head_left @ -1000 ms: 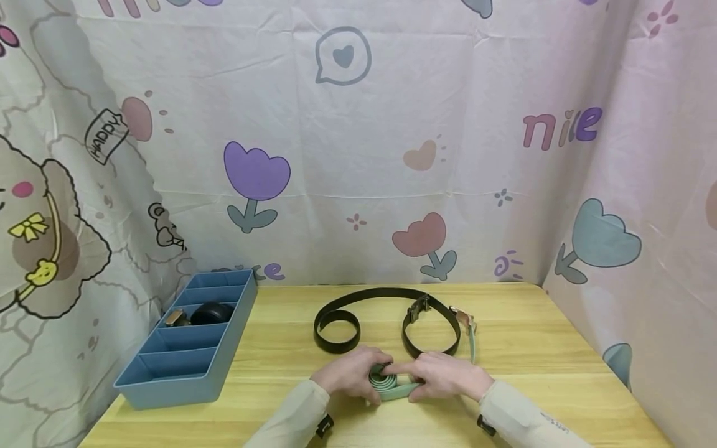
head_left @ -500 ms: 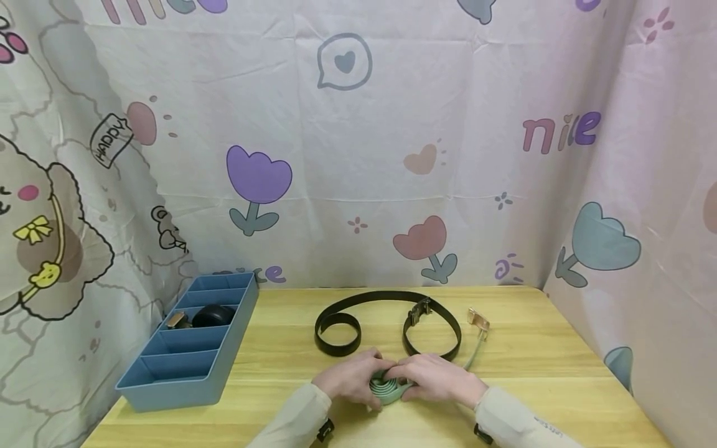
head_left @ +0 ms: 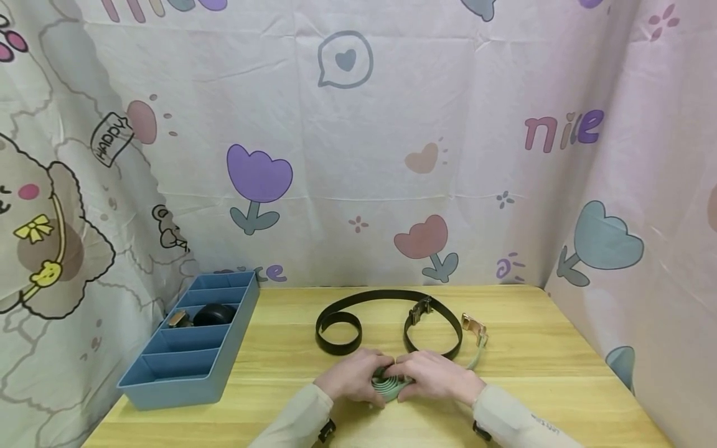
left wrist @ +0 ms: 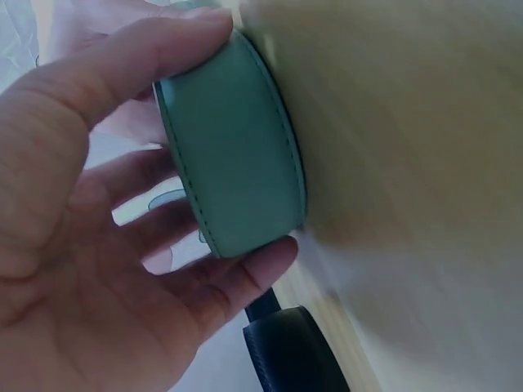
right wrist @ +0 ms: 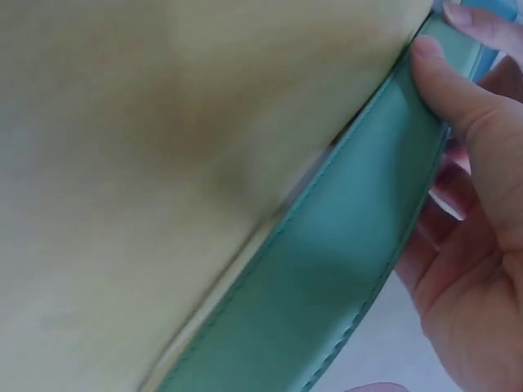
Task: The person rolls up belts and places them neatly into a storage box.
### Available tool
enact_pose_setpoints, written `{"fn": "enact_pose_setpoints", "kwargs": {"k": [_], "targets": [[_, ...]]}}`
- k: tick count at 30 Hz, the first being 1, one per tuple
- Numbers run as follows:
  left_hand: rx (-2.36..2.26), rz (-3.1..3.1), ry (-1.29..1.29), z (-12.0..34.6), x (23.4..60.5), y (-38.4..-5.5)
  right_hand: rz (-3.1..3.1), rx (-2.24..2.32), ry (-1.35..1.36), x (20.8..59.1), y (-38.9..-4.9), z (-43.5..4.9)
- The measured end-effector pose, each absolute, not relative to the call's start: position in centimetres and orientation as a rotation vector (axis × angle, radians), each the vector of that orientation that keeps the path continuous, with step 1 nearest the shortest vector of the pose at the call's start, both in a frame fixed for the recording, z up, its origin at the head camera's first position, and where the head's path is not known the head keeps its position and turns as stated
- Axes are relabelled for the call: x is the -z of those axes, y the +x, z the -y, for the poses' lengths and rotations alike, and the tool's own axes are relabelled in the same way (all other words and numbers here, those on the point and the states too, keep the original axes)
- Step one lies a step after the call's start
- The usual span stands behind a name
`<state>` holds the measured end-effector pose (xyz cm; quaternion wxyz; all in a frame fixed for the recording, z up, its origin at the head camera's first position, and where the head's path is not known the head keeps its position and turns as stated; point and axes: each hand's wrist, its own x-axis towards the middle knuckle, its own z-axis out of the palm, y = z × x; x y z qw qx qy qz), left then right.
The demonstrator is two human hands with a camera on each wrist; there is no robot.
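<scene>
A green belt (head_left: 388,389) with stitched edges stands on its edge, part of it wound into a coil. My left hand (head_left: 356,375) grips the coil from the left; in the left wrist view the thumb lies over its top edge and fingers curl below. My right hand (head_left: 435,376) pinches the strap at the coil's right side. In the right wrist view, the thumb presses the outer face of the green strap (right wrist: 319,253). The strap's rest passes behind the right hand to a rose-gold buckle (head_left: 474,326). The coil's centre is partly hidden by fingers.
Just beyond my hands lies a black belt (head_left: 372,295), curled at its left end and looped at its buckle. A blue divided box (head_left: 221,367) stands at the left; one compartment holds a black round item (head_left: 214,315) and a gold-coloured piece (head_left: 180,319). Patterned cloth hangs behind.
The right hand has drawn in closer to the coil, and the stretch of strap between the hands is shorter. The rose-gold buckle has shifted right, away from the black belt, then slightly back.
</scene>
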<state>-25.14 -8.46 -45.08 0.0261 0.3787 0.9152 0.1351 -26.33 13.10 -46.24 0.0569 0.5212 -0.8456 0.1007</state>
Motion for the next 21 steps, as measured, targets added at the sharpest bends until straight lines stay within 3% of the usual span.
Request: {"fn": "enact_pose_setpoints", "kwargs": {"k": [10, 18, 21], "targets": [[-0.355, -2.9, 1.097, 7.96, 45.0, -24.65, 2.516, -0.302, 1.61, 46.09, -26.38, -12.74], [-0.499, -2.776, 1.217, 8.42, 44.97, -25.17, 2.567, -0.35, 1.64, 45.89, -26.54, -13.16], [-0.492, -2.818, 1.133, 8.43, 45.05, -24.88, 2.545, -0.36, 1.638, 46.12, -26.35, -13.1]]}}
